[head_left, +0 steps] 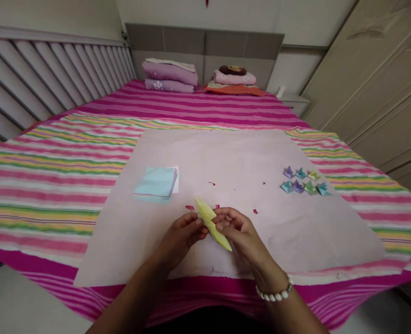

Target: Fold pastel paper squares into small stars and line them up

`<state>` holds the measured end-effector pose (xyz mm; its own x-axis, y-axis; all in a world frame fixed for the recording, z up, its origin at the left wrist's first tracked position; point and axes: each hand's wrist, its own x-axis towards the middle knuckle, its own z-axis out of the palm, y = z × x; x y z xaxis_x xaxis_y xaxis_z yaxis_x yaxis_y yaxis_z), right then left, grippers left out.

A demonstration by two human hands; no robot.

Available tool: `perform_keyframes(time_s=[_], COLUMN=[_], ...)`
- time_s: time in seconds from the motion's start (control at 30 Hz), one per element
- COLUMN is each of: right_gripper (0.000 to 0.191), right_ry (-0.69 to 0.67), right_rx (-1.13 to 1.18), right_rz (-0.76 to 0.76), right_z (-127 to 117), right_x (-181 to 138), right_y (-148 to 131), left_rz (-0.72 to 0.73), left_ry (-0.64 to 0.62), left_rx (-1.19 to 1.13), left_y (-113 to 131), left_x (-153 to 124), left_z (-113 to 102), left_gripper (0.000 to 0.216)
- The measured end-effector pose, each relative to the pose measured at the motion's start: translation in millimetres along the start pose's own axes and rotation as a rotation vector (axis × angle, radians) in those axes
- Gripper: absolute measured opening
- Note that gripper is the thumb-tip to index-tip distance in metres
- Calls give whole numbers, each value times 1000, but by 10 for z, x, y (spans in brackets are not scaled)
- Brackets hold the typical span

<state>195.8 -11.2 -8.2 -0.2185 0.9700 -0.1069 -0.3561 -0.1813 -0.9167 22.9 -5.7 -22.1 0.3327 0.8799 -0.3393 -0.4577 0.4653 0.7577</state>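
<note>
Slanting far-left to near-right: yellow paper (208, 218)

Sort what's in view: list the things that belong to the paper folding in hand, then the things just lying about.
Belongs to the folding:
yellow paper, pinched between left hand and right hand
stack of paper squares
folded paper pieces
pale sheet underneath, probably

Just lying about:
pillows
folded blankets
striped bedspread
</note>
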Motion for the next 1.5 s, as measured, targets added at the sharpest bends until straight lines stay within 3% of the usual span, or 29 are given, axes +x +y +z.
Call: perform_keyframes(time_s=[0.17,0.3,0.4,0.57,0.73,0.97,1.13,1.27,1.5], right_gripper=[36,30,18,14,13,8,9,8,11], right_ry=[-50,-49,8,166,215,209,237,232,267], right_rx=[-79,-138,-235,-434,-615,-697,-717,-712,-789], right_rz=[-44,-34,-28,-96,-237,-291,-268,-272,-324], right_z=[-67,-30,26,83,117,121,88,77,66], right_x=[30,47,68,110,122,127,142,156,159], right_y=[2,-25,-7,107,190,226,239,273,271], left_rz=[5,15,4,55,155,228,263,290,306], left_ry=[26,-1,20,82,211,199,238,292,391], left_rx=[37,102,109,104,409,592,660,769,841], left_y=[13,3,-21,-54,-55,-121,-144,-171,-125], left_x=[1,-10,-6,-1,-4,32,73,132,133], left_z=[9,35,57,108,199,190,101,60,80], left_gripper=[20,21,28,41,61,35,38,28,32])
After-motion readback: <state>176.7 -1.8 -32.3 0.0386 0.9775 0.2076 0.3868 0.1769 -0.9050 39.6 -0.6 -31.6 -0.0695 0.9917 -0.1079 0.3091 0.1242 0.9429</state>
